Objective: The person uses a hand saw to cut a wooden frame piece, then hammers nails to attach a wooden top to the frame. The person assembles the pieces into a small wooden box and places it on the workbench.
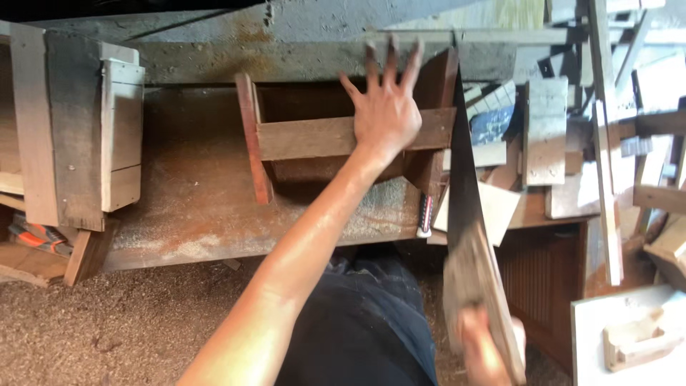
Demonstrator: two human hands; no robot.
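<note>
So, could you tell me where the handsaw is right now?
In the head view, the handsaw is right of centre, gripped low by the right hand, its blade running up beside the wooden frame.

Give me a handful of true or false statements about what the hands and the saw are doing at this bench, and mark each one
1. The left hand lies flat on the wooden frame with fingers spread. True.
2. The right hand grips a hammer. False: it grips the handle of a handsaw.
3. The saw blade runs along the right end of the frame. True.
4. The frame sits on the sawdust-covered floor. False: it rests on the workbench.
5. A pile of loose wood offcuts lies to the right of the saw. True.
6. Both hands hold the saw. False: only the right hand does; the left presses on the frame.
</note>
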